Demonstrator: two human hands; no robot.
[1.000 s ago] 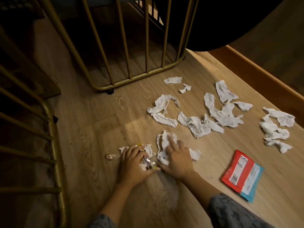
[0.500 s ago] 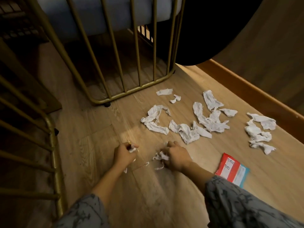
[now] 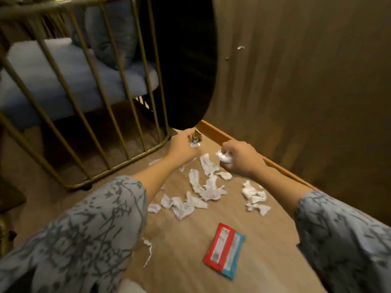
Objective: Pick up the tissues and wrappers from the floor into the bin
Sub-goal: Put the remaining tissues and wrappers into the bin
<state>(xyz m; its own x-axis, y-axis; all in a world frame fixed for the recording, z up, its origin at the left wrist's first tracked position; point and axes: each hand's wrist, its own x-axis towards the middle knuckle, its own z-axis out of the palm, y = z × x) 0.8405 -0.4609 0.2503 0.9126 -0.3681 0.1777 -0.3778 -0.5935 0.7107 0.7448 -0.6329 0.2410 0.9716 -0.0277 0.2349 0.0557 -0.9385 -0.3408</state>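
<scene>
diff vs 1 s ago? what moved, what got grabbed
Both hands rose off the floor: left hand now grips a shiny wrapper with tissue, right hand grips a tissue wad. Unmoved: scattered tissues, red-and-blue wrapper.

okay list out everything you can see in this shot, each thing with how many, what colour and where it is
Tissues on floor: many crumpled pieces, white, spread on the wooden floor below the hands.
Flat wrapper: one, red and blue, on the floor nearest the camera.
Small wrapper: one, shiny gold-brown, held with a white scrap in the left hand.
Tissue wad: one, white, in the right hand.
Chair frame: one, gold metal bars, left.
Cushion: one, blue-grey, behind the bars.
Dark rounded object: one, black, top centre; whether it is the bin is unclear.
Left hand: raised, gripping.
Right hand: raised, gripping.
</scene>
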